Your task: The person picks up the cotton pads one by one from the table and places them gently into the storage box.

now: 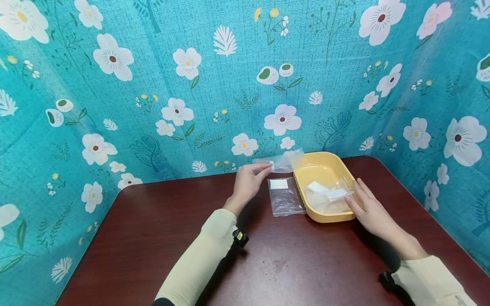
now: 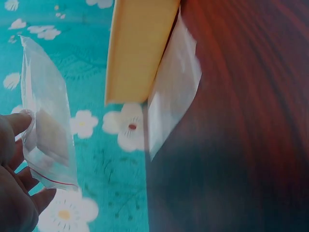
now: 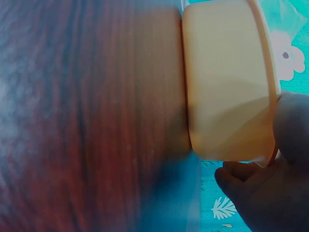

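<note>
My left hand [image 1: 246, 182] pinches a clear zip-seal bag [image 1: 285, 162] with a white piece in it, held up near the back edge of the table. In the left wrist view, thumb and fingers are at one end of this bag [image 2: 55, 130], by its red seal line. A second clear bag [image 1: 288, 203] with a white piece lies flat below that hand. My right hand [image 1: 373, 214] grips the right rim of a yellow plastic basin [image 1: 319, 163], thumb over the edge and fingers outside. Inside the basin are clear bags [image 1: 325, 206] with white pieces, overlapping.
The dark red wooden table [image 1: 160, 238] carries the basin near its back right. Behind it and at both sides hangs a teal flowered cloth [image 1: 214, 102], close to the table's back edge. The flat bag lies against the basin's left side.
</note>
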Tool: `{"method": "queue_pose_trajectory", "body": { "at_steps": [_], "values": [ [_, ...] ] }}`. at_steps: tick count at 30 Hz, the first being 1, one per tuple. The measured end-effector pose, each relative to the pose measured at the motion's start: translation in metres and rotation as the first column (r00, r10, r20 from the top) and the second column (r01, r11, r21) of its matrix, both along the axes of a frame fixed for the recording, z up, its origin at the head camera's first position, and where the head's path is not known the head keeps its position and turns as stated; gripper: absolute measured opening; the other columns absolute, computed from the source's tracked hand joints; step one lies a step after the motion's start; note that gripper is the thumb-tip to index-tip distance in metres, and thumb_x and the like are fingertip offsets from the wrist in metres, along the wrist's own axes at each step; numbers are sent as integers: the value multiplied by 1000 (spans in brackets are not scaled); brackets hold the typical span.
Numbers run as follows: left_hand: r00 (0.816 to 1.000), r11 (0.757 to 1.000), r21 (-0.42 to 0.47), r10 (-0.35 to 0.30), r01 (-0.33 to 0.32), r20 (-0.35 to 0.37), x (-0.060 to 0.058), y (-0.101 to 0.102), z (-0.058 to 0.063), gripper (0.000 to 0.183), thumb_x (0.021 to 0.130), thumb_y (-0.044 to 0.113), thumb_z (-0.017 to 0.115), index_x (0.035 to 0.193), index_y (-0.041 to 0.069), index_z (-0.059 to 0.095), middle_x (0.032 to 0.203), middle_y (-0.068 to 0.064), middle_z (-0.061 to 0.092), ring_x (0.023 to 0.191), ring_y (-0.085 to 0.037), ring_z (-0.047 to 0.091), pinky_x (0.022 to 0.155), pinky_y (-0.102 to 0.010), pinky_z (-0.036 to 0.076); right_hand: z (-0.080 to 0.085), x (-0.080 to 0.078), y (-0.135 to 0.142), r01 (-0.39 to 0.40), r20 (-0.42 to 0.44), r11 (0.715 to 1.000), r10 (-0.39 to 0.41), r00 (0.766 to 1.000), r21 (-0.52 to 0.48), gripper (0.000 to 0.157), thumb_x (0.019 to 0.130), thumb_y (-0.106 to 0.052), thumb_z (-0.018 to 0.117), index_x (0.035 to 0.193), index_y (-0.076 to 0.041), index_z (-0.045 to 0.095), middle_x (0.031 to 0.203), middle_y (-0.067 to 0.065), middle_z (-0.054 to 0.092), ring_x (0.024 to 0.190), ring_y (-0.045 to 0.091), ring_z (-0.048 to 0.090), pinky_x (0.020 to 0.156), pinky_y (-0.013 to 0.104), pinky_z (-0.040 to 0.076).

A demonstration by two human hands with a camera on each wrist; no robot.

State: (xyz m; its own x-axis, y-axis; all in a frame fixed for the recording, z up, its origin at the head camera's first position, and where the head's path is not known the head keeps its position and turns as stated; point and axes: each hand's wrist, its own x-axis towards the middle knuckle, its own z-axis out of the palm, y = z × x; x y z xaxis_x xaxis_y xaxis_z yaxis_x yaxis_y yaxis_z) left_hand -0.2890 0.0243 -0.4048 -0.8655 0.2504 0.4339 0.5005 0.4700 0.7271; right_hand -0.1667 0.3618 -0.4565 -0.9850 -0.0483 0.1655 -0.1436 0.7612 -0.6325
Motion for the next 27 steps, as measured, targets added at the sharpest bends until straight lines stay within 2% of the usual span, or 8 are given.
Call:
{"method": "queue_pose_trajectory", "body": {
  "at_steps": [1, 7, 14, 17, 20, 24, 27],
  "values": [
    [1000, 1000, -3, -7, 7, 2, 1, 5, -2, 20, 94, 24, 73, 112, 18, 80, 111, 5, 75, 113, -6, 65, 94, -27, 53, 0, 0, 0, 0, 0, 1000, 0, 1000, -2, 74, 109, -36, 44, 155, 11, 11, 160, 36, 6, 145, 55, 10, 106, 74, 21],
    [999, 999, -1, -36, 36, 35, 9, 33, -8, 19, 93, 23, 74, 111, 19, 80, 110, 7, 75, 114, -4, 63, 92, -21, 51, -3, 1, 2, -8, -11, 1000, 8, 1000, 0, 73, 109, -36, 44, 156, 10, 12, 160, 35, 6, 144, 56, 11, 104, 75, 22],
    [996, 996, 20, -88, 88, 4, 15, 62, -13, 19, 93, 24, 74, 110, 18, 81, 111, 8, 74, 110, 2, 63, 89, -15, 50, -1, 1, 2, -6, -36, 1000, 6, 999, 4, 73, 108, -35, 45, 156, 10, 13, 160, 35, 8, 145, 54, 13, 106, 73, 22],
    [994, 994, 10, -106, 106, -1, 18, 72, -14, 20, 94, 26, 73, 111, 19, 80, 111, 9, 74, 109, 3, 63, 90, -15, 49, 0, 1, 2, -8, -37, 1000, 8, 999, -4, 73, 108, -34, 46, 155, 11, 13, 161, 35, 7, 145, 54, 13, 107, 73, 22],
    [992, 992, 7, -123, 123, 0, 20, 82, -13, 20, 94, 26, 73, 111, 19, 80, 113, 10, 73, 116, -3, 62, 96, -17, 47, 1, 1, 1, -7, -14, 1000, 7, 1000, -7, 73, 108, -35, 45, 156, 10, 11, 161, 34, 5, 146, 54, 11, 107, 73, 21],
    [989, 989, 16, -147, 147, 27, 23, 93, -11, 20, 94, 25, 73, 112, 19, 80, 115, 9, 73, 125, -10, 57, 102, -20, 43, 1, 0, 1, 2, 13, 1000, -2, 1000, -2, 74, 108, -36, 45, 156, 9, 9, 161, 34, 4, 145, 54, 11, 106, 73, 22],
    [988, 989, 11, -150, 150, 44, 24, 100, -9, 21, 94, 26, 72, 113, 20, 79, 116, 10, 72, 127, -10, 55, 103, -20, 42, 1, 0, 1, 2, 7, 1000, -2, 1000, -1, 74, 108, -35, 45, 156, 9, 9, 161, 34, 5, 145, 55, 12, 106, 74, 22]
  ]
}}
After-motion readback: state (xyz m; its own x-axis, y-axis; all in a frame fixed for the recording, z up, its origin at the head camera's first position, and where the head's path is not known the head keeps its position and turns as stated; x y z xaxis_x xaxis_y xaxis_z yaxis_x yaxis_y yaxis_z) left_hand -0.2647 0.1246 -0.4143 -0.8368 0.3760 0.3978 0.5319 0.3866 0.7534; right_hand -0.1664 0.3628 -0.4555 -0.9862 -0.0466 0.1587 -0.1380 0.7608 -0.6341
